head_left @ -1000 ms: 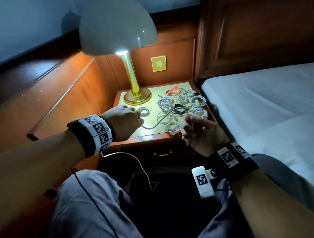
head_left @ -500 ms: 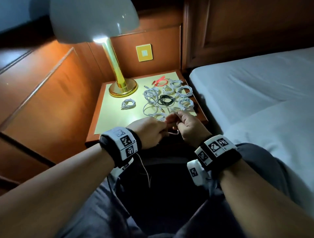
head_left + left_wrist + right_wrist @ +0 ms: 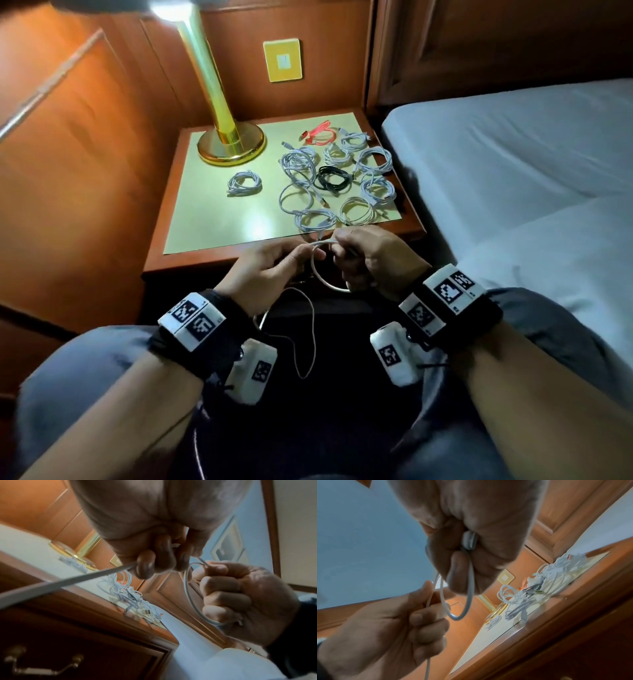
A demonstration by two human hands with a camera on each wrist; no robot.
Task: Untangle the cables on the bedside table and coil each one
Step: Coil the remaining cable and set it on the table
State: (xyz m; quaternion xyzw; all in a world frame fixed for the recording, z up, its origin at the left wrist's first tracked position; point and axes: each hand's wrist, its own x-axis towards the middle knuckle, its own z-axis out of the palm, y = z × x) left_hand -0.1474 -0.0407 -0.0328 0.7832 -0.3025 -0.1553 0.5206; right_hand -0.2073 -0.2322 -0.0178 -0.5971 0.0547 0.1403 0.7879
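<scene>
Just off the near edge of the bedside table [image 3: 219, 240], above the person's lap, both hands work one white cable [image 3: 317, 270]. It is thin, smooth and pale, bent into a single round loop between the hands, with its free length trailing down in a loose curve over the dark gap between the knees. The left hand [image 3: 263, 270] pinches the cable between thumb and curled fingers; in the left wrist view the strand runs taut out of that pinch toward the camera. The right hand [image 3: 373, 263] is closed in a fist round the loop, and the right wrist view shows the cable's thicker plug end tucked in its grip. On the table's pale top lie many coiled white cables [image 3: 375, 161], one black coil [image 3: 334, 178] among them and a red cable [image 3: 320, 135] at the back. One small white coil [image 3: 244, 183] lies apart, near the brass lamp base [image 3: 231, 144].
</scene>
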